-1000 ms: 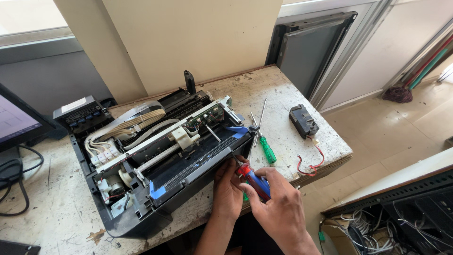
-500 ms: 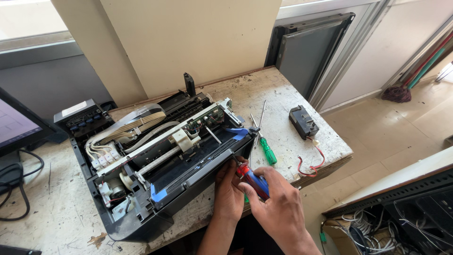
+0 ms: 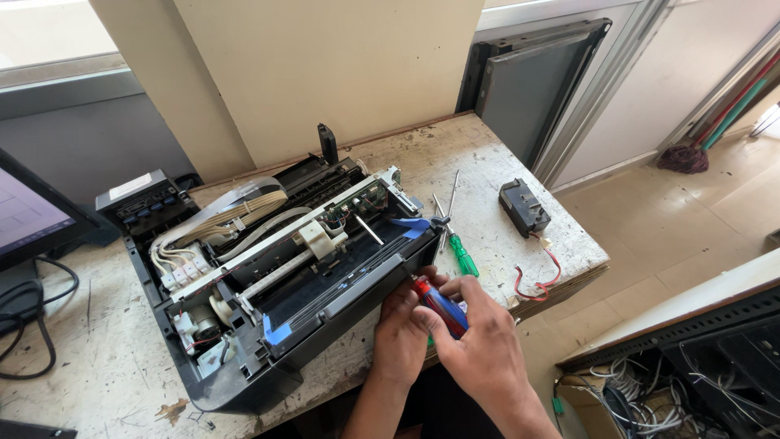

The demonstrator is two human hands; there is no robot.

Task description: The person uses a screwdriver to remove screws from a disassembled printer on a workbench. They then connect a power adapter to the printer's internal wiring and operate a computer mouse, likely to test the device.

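At the far left a monitor point(image 3: 32, 215) is cut off by the frame edge, with black cables point(image 3: 32, 313) looping below it on the bench point(image 3: 97, 358). Next comes the opened printer point(image 3: 268, 268), cover off, its white ribbon cable point(image 3: 223, 213), carriage rail and small motor exposed; its near left corner hangs over the bench edge, and the deep inside is too dark to make out.

At the printer's front right corner sit both hands. The left hand point(image 3: 400, 329) rests against the printer's front wall, fingers curled (what they press on is hidden behind the right hand). The right hand point(image 3: 479, 345) is closed around a red and blue screwdriver point(image 3: 439, 305), thumb and fingers pinching the handle; its shaft points up and left into the printer's front edge, and the tip is hidden there.

Just beyond the hands lie a green screwdriver point(image 3: 461, 252) and two thin metal tools point(image 3: 448, 195), hard to tell apart. Further right a small black module point(image 3: 523, 206) lies on the bench with red wires point(image 3: 540, 276) trailing toward the edge. A dark panel point(image 3: 528, 89) leans on the wall behind. In the lower right corner a cabinet of tangled wires point(image 3: 650, 390) is cut off.
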